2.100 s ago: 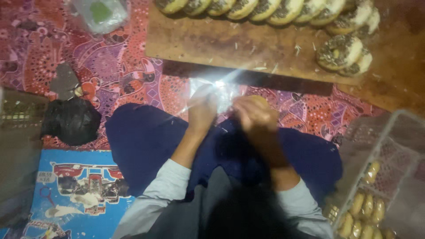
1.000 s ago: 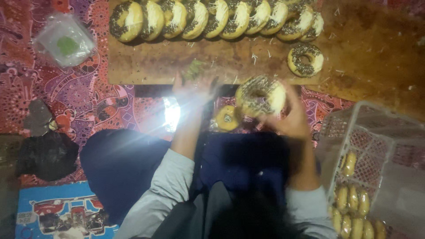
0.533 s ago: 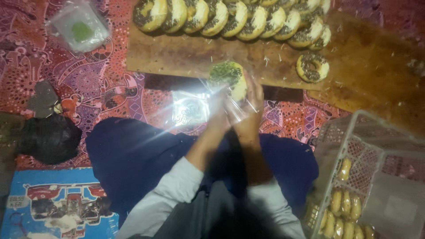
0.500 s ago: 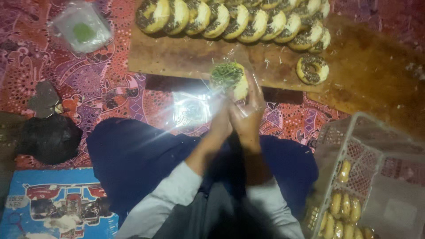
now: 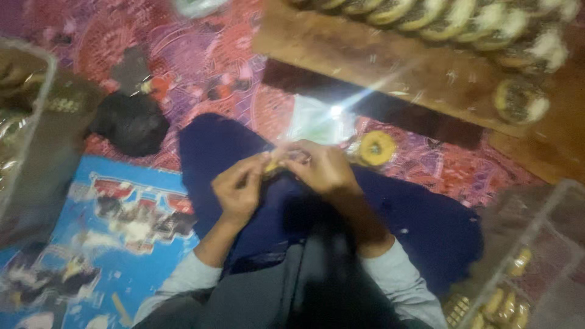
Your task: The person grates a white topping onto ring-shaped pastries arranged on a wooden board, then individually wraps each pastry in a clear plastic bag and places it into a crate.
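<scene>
**Yellow item held over lap**

Yellow, a small item (image 5: 272, 164) is pinched between left hand (image 5: 239, 190) and right hand (image 5: 322, 167), fingers closed on it. Ring pastries are carried on the wooden board (image 5: 390, 61); golden pieces are contained in the mesh crate (image 5: 536, 244).

Two hands work over the lap: the left hand (image 5: 239, 190) and the right hand (image 5: 322, 167), meeting at centre around one small yellowish piece (image 5: 272, 166), too blurred to name. One plain ring-shaped pastry (image 5: 376, 148) lies alone on the cloth at about two o'clock from the hands. On the one wooden board (image 5: 390, 67), at one o'clock, a row of roughly seven sprinkle-topped rings (image 5: 426, 13) runs along the top edge, partly cut off, so the count is unsure. One more topped ring (image 5: 518, 102) sits apart at two o'clock. One mesh basket (image 5: 536, 237) stands at four o'clock, one dark bundle (image 5: 129, 123) at ten o'clock.
</scene>
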